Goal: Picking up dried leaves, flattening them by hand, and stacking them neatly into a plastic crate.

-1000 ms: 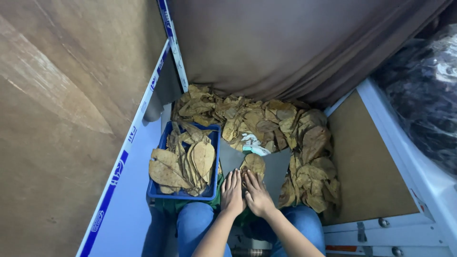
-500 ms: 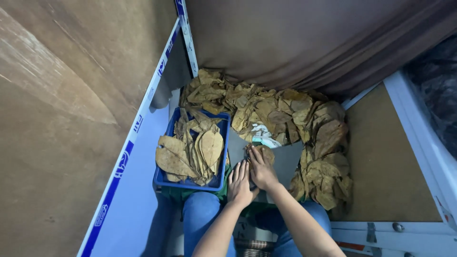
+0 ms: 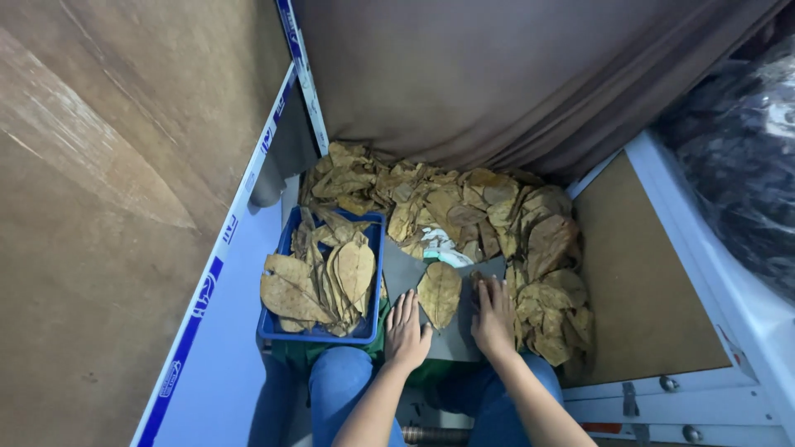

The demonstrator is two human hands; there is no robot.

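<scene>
Soft overhead light is falling evenly; corners are sitting in shadow, and edges are bending with wide-angle distortion.

Single head-mounted view, looking steeply down from above the seated person's lap and tilted slightly forward toward the far wall. The person's forearms enter from 6 o'clock, with the left hand (image 3: 407, 334) and right hand (image 3: 494, 319) in the lower centre, at arm's length from the lens. A grey board (image 3: 451, 319) lies beneath the hands; a blue crate (image 3: 374, 290) sits at 9 o'clock of them, and a heap of dry leaves (image 3: 464, 207) spreads from 12 to 3 o'clock. A brown curtain (image 3: 513, 83) closes the top of the frame, and a wooden panel (image 3: 99, 207) fills the left edge. No second view overlaps.
</scene>
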